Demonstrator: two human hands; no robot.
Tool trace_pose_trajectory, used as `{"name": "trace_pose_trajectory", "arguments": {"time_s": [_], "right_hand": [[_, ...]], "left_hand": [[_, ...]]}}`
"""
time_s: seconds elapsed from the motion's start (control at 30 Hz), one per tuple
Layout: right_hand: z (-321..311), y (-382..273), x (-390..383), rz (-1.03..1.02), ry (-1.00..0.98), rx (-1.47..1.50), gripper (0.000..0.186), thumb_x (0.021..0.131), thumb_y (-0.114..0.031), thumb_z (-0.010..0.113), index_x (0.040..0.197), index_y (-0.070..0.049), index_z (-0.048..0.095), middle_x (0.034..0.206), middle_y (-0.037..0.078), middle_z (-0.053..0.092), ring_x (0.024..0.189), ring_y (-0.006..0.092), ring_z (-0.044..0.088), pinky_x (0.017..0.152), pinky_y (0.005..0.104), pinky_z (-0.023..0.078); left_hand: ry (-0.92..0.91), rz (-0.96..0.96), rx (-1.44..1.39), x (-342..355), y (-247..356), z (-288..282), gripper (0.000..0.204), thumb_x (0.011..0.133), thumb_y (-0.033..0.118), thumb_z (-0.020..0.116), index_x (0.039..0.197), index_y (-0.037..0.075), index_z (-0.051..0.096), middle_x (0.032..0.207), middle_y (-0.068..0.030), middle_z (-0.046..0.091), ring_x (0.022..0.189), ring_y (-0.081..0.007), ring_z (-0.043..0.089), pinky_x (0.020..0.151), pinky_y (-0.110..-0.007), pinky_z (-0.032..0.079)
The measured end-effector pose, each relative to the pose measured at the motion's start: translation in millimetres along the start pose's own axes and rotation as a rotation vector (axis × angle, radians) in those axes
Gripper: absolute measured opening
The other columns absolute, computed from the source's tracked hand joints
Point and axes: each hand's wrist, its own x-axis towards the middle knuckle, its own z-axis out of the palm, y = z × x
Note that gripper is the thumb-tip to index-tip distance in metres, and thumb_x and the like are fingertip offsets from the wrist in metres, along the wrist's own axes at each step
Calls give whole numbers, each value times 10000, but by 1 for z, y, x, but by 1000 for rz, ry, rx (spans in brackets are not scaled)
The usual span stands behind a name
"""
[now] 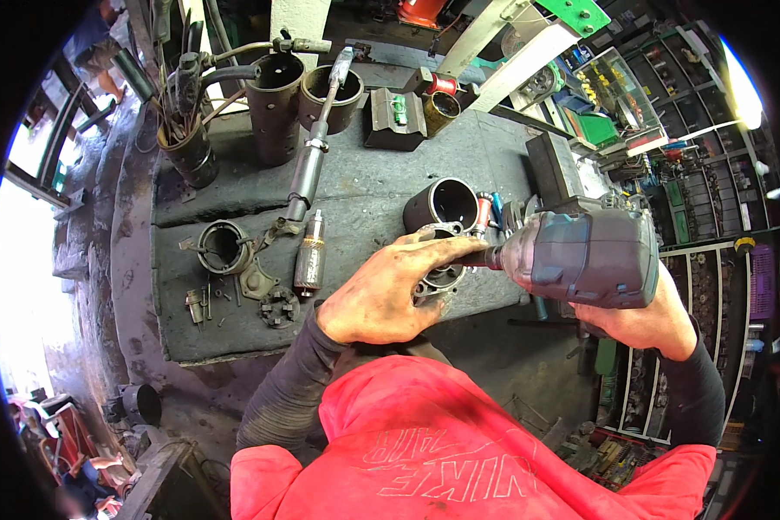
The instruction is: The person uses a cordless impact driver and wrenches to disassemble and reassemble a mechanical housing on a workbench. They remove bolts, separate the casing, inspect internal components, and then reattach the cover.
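Note:
My left hand [386, 290] is closed round a metal housing with a flanged end [445, 279], its fingers over the top of it near the bit of a cordless impact driver [585, 256]. My right hand [637, 319] grips that driver, whose dark bulky body hides most of its fingers. Behind the housing stand a dark open cylinder [426, 208] and a small red-and-silver part [483, 212]. To the left lie an armature [310, 260], a long grey cylindrical tool [307, 173], a round housing [206, 258], a flange plate [256, 286] and several small parts [196, 308].
The dark workbench [373, 178] holds tool-filled tubes [273, 121] and metal blocks [394, 130] at the back. Pale posts [507, 74] rise behind it. Parts shelves [698, 191] line the right. Other people show in part at the upper left [95, 43] and lower left [87, 477].

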Motion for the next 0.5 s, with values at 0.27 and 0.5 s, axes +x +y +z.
{"name": "trace_pose_trajectory", "arguments": {"time_s": [0.27,0.5], "right_hand": [[5,0,5,-29,-33,-31,699,680,-195,882,1311,-37,628,1273,181,658,1144,398,638,1025,445,495],[4,13,25,-301,-230,-308,640,737,-300,851,1309,-94,649,1296,139,662,1207,380,610,1065,464,468]], "left_hand": [[315,-323,-163,-24,-94,49,1215,632,238,963,1599,-18,275,1602,-224,416,1467,-317,448,1229,-398,342],[417,-351,-325,-18,-125,96,960,573,223,928,1414,26,511,1381,-151,605,1294,-305,590,1148,-418,440]]}}
